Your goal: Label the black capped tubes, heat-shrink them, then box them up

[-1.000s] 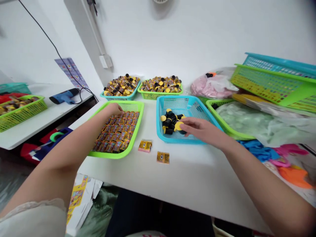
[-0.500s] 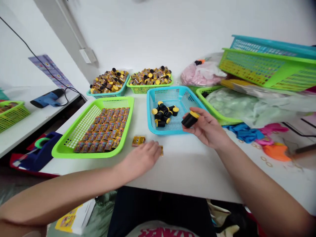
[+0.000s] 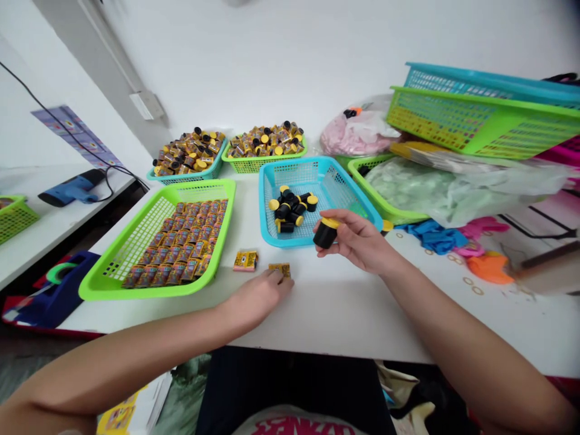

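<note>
The left hand (image 3: 261, 297) partly hides a yellow label (image 3: 283, 268) (print too small to read).

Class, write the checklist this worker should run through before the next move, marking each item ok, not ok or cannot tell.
1. Right hand holds one black container with a yellow cap: ok.
2. Left hand is at the nearer printed piece: ok, the fingers partly cover it.
3. Left fingertips have a grip on that piece: cannot tell, they are hidden.
4. Held container carries a printed wrap: not ok, its visible side is plain black.
5. More black containers are at hand: ok, several lie in the blue basket.
6. Printed containers in the front green basket lie in rows: ok.
</note>
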The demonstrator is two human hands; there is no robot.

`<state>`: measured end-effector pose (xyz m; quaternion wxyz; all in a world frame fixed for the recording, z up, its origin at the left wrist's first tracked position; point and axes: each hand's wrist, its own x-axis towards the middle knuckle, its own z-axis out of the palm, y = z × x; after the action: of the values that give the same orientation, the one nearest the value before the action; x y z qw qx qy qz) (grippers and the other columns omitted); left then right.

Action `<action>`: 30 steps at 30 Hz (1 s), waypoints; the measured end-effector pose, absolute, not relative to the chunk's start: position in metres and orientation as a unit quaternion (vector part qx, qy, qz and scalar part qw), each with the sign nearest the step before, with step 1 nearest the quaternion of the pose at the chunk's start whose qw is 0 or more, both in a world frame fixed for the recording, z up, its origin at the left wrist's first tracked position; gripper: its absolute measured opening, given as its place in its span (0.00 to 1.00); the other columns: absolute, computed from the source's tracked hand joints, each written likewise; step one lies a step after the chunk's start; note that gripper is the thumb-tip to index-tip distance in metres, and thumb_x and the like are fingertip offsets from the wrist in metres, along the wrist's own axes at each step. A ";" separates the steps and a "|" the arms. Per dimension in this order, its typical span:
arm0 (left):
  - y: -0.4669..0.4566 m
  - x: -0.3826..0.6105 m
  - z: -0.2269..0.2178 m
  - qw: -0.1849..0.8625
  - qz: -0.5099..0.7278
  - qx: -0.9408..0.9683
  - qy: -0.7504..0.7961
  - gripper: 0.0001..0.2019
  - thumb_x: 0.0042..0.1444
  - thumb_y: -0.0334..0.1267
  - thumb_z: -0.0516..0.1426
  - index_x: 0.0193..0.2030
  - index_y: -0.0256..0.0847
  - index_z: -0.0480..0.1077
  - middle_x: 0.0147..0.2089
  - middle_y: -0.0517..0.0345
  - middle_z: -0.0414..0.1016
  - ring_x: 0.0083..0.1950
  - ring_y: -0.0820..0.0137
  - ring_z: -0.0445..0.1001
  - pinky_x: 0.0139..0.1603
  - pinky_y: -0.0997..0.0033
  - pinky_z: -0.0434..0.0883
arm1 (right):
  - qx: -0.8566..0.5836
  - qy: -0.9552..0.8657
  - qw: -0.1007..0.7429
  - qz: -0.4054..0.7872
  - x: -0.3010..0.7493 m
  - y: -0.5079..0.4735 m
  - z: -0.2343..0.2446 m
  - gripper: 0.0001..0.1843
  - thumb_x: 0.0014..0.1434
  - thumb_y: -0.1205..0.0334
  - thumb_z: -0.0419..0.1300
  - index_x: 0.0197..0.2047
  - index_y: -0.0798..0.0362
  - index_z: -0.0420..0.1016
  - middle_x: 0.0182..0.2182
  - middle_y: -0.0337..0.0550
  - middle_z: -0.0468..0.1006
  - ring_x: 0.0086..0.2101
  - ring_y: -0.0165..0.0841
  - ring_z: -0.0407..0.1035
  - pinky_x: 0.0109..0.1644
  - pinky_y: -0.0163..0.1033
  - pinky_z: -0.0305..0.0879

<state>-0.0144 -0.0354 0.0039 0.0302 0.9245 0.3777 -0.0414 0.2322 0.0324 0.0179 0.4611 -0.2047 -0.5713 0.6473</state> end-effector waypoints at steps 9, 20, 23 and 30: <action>-0.010 -0.009 0.039 0.314 0.360 0.774 0.416 0.10 0.56 0.45 0.64 0.35 0.41 0.79 0.31 0.57 0.83 0.29 0.70 0.79 0.30 0.74 0.76 | -0.214 -0.594 0.503 0.591 0.222 0.026 0.013 0.26 0.55 0.41 0.66 0.50 0.48 0.74 0.32 0.39 0.78 0.25 0.32 0.75 0.20 0.34 0.69; -0.005 -0.003 0.019 0.461 0.446 0.642 0.420 0.24 0.61 0.58 0.55 0.29 0.38 0.74 0.27 0.54 0.81 0.27 0.66 0.81 0.23 0.75 0.75 | -0.281 -0.557 0.556 0.550 0.203 0.006 0.024 0.21 0.52 0.47 0.70 0.42 0.46 0.67 0.38 0.34 0.72 0.19 0.21 0.64 0.17 0.30 0.64; -0.006 -0.011 0.018 0.372 0.440 0.707 0.410 0.24 0.65 0.54 0.52 0.31 0.38 0.78 0.27 0.54 0.81 0.26 0.69 0.79 0.26 0.75 0.73 | -0.274 -0.544 0.536 0.585 0.200 0.006 0.022 0.19 0.53 0.51 0.70 0.42 0.47 0.67 0.37 0.33 0.71 0.20 0.20 0.65 0.18 0.30 0.66; 0.002 -0.017 0.015 0.298 0.414 0.754 0.414 0.16 0.62 0.49 0.57 0.43 0.41 0.82 0.31 0.57 0.83 0.22 0.75 0.68 0.23 0.76 0.66 | -0.282 -0.575 0.482 0.597 0.205 0.017 0.017 0.18 0.51 0.63 0.72 0.40 0.49 0.69 0.37 0.33 0.70 0.24 0.21 0.69 0.23 0.29 0.71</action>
<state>-0.0174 0.0019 0.0152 0.2976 0.7538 0.4142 0.4143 0.2048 0.0166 0.0166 0.4821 -0.2822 -0.5753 0.5974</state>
